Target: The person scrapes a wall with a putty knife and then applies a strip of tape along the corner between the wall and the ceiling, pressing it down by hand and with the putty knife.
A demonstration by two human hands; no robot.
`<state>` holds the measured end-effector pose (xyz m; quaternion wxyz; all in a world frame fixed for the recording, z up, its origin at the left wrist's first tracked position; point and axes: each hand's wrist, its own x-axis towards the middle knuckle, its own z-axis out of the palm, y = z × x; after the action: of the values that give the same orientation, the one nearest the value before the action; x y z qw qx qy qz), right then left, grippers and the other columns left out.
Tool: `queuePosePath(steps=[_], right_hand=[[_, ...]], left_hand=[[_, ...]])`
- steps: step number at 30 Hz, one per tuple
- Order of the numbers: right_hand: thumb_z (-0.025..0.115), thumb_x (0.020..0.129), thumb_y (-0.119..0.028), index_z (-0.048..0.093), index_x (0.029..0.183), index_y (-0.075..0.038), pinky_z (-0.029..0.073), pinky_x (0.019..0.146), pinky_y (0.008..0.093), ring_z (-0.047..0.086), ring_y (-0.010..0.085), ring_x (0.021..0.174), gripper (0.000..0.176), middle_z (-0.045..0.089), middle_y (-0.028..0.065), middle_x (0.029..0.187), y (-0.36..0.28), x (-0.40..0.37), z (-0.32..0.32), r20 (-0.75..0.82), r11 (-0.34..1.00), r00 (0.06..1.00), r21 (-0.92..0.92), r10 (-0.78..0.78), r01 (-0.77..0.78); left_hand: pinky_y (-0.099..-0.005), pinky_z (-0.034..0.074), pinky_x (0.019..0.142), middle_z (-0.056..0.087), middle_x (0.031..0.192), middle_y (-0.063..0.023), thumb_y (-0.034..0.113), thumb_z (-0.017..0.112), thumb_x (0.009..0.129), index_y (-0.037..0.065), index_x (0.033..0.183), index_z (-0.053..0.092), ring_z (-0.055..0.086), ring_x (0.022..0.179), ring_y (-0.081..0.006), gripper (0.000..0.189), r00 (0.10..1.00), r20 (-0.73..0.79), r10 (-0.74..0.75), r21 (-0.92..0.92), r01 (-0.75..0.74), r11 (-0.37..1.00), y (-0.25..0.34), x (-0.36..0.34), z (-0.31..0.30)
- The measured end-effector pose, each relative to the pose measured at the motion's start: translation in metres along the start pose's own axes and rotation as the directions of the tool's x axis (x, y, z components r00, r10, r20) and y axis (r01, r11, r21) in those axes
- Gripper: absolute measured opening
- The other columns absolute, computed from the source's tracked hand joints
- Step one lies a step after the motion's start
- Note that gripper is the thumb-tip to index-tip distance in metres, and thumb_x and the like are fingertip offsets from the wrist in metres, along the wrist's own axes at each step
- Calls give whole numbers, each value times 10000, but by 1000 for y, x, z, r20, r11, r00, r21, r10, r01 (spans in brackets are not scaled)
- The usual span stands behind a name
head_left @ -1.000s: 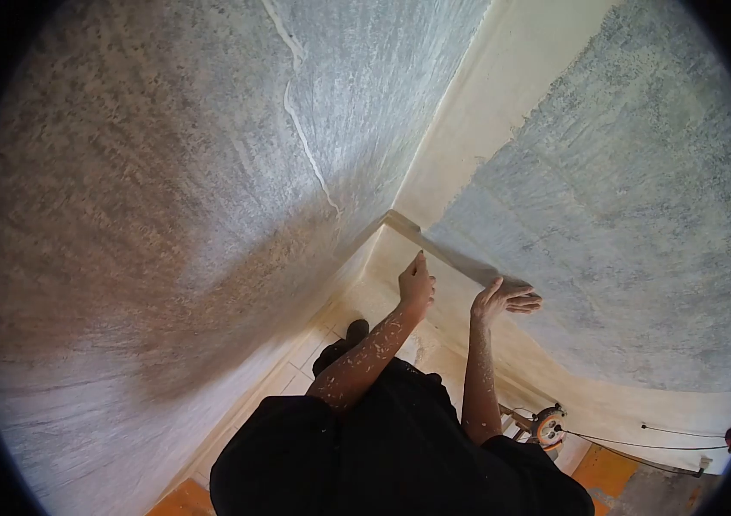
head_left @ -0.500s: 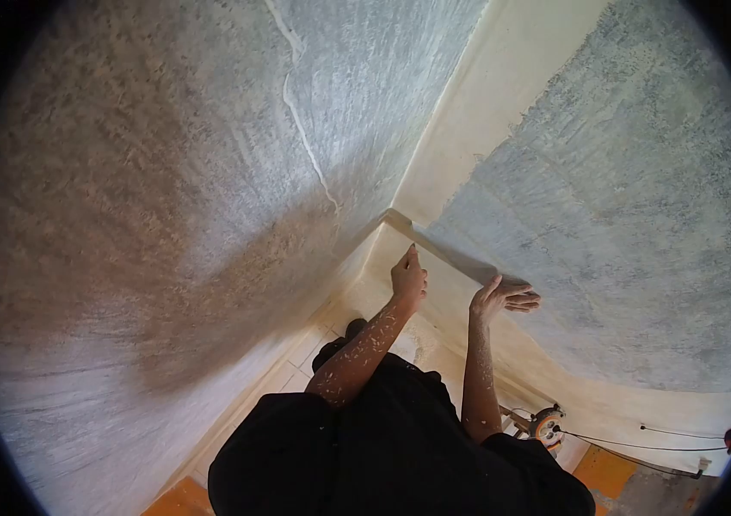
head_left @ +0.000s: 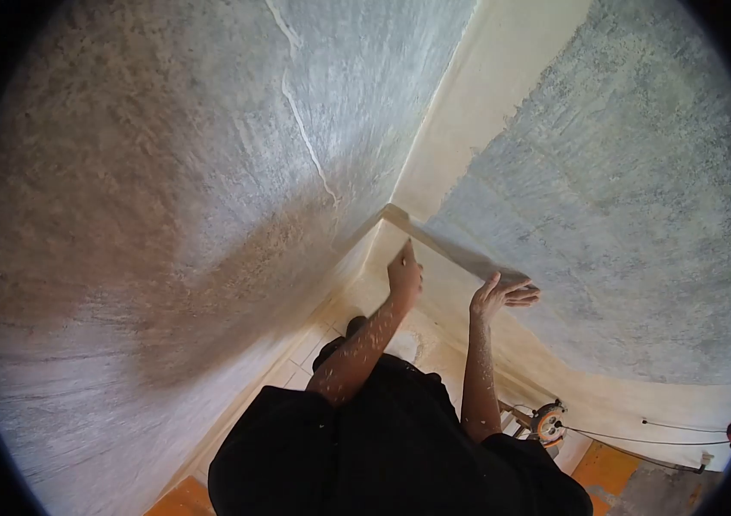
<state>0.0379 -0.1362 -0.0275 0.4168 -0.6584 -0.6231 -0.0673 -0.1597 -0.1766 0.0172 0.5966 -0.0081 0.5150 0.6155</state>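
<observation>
Near the wall corner, my left hand (head_left: 405,272) is closed with the index finger pointing up, just below a narrow ledge (head_left: 436,240). Whether it grips anything small is hidden. My right hand (head_left: 499,296) has its fingers stretched out to the right, palm up, at the lower right end of the ledge's edge, and holds nothing visible. Pale flecks cover both forearms. Beyond the ledge rises a grey, rough-coated wall (head_left: 623,215) with a bare cream strip (head_left: 481,95) beside the corner.
Another grey wall (head_left: 167,172) with a raised whitish line (head_left: 301,125) fills the left. At the lower right are an orange-and-white round device (head_left: 548,423), dark cables (head_left: 641,439) and an orange floor patch (head_left: 604,471). Pale tiles (head_left: 298,365) show below left.
My left hand has shifted slightly left and up. My right hand has stayed almost in place, fingers still stretched out. The view has moved a little.
</observation>
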Motion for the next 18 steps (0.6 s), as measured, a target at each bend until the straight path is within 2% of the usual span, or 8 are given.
queuePosePath(steps=[2, 3, 6, 7, 10, 14, 15, 18], right_hand=[[342, 946, -495, -183, 1430, -94, -161, 1006, 625, -296, 457, 1301, 820, -310, 257, 1425, -3, 2, 8, -26, 1000, 1000, 8, 5, -5], [342, 944, -501, -178, 1432, -91, -163, 1006, 624, -296, 457, 1301, 822, -308, 259, 1425, -5, 2, 9, -37, 1000, 999, 16, 20, -19], [341, 945, -502, -163, 1435, -83, -167, 1006, 619, -302, 457, 1298, 818, -308, 265, 1422, -6, 0, 8, -40, 998, 998, 34, 46, -45], [340, 947, -498, -161, 1436, -81, -166, 1006, 619, -302, 458, 1297, 814, -308, 266, 1422, -6, -1, 6, -26, 998, 998, 39, 53, -52], [340, 951, -486, -156, 1437, -81, -162, 1009, 618, -301, 459, 1298, 804, -306, 268, 1422, -5, -1, 4, -14, 999, 999, 27, 31, -31], [344, 956, -470, -149, 1440, -82, -143, 1013, 626, -285, 462, 1304, 792, -300, 267, 1425, -4, 0, 8, -41, 1000, 999, -1, 3, -3], [347, 957, -464, -132, 1444, -81, -132, 1018, 625, -268, 458, 1312, 783, -285, 266, 1432, -5, -2, 6, -46, 1000, 999, 6, 4, -3], [362, 960, -438, -70, 1457, -77, -91, 1035, 617, -205, 449, 1338, 751, -229, 263, 1455, -16, -1, -4, -60, 1000, 998, 17, -23, 24]], left_hand=[[-212, 253, 324, 403, 565, 34, 440, 441, 949, 178, 1271, 512, 318, 388, -51, 420, 998, 42, -40, 17, 39, 999, -2, -19, 0], [-213, 245, 332, 409, 563, 49, 464, 450, 940, 173, 1039, 558, 309, 375, -47, 326, 999, 37, 4, 27, -5, 1000, -9, -18, -1], [-204, 239, 324, 389, 564, 43, 442, 439, 951, 182, 1300, 488, 303, 385, -47, 438, 999, -24, 43, 64, -42, 997, -12, 1, -10], [-211, 260, 323, 407, 567, 34, 439, 438, 951, 175, 1289, 492, 326, 385, -53, 432, 999, 18, 48, -27, -47, 999, -9, 8, -16], [-222, 286, 323, 424, 573, 24, 436, 437, 952, 155, 1263, 503, 355, 387, -62, 424, 997, -17, 74, 90, -73, 993, -22, 2, -8], [-232, 295, 321, 425, 570, 16, 480, 415, 947, 93, 1142, 529, 362, 379, -71, 448, 997, -27, 66, 48, -65, 997, -23, 9, -9], [-230, 286, 324, 423, 572, 23, 489, 394, 952, 65, 1053, 540, 354, 385, -68, 460, 996, -72, 47, 51, -43, 998, -20, 20, -14], [-220, 283, 337, 428, 579, 28, 475, 406, 954, 54, 990, 548, 353, 392, -64, 446, 977, 165, 137, 121, -158, 980, -24, 35, -44]])
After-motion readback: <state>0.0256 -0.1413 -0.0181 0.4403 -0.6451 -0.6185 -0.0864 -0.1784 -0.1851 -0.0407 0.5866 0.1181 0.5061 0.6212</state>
